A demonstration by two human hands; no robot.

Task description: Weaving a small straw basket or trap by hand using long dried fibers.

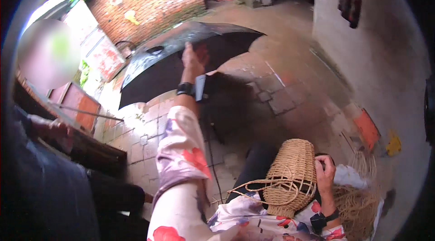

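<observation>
My left hand [195, 61] is stretched out ahead of me with its fingers extended and nothing held in it. Behind it, as I see it, spreads an open black umbrella [226, 46]; whether they touch I cannot tell. A tan woven basket [292, 164] lies across my lap, with loose cord [253, 182] trailing off its left side and an open-weave band near its lower end. Against the basket's right side, my right hand [325, 173] is closed with curled fingers at its edge. The fingertips are partly hidden.
At the left sits another person [59, 159] beside dark wooden furniture [106, 152]. Bundles of tan cord [358, 209] and a white plastic bag [351, 176] lie to my right. An orange-red piece [366, 127] leans near the grey wall [362, 59]. Brick paving [290, 98] stretches ahead.
</observation>
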